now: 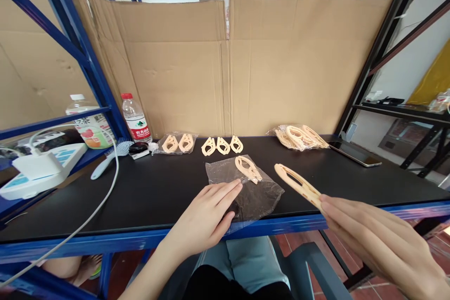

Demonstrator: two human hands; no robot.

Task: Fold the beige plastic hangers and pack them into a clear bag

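My right hand (379, 239) grips one end of a beige plastic folding hanger (297, 183), its slotted oval body pointing up and left above the table's front edge. My left hand (211, 213) rests with fingers stretched out on a clear plastic bag (260, 199), the thumb apart from them. Another folded hanger (248, 168) lies at the bag's far end, just beyond my left fingertips. Behind it stands a row of three folded hangers: left (208, 146), middle (223, 146) and right (236, 144).
Bagged hangers lie at the back left (178, 143) and back right (298, 137). A phone (353, 153) is at the right. On the left are a water bottle (136, 119), a hairbrush (110, 159), a power strip (45, 173) and a white cable (101, 204). Cardboard (168, 70) walls the back.
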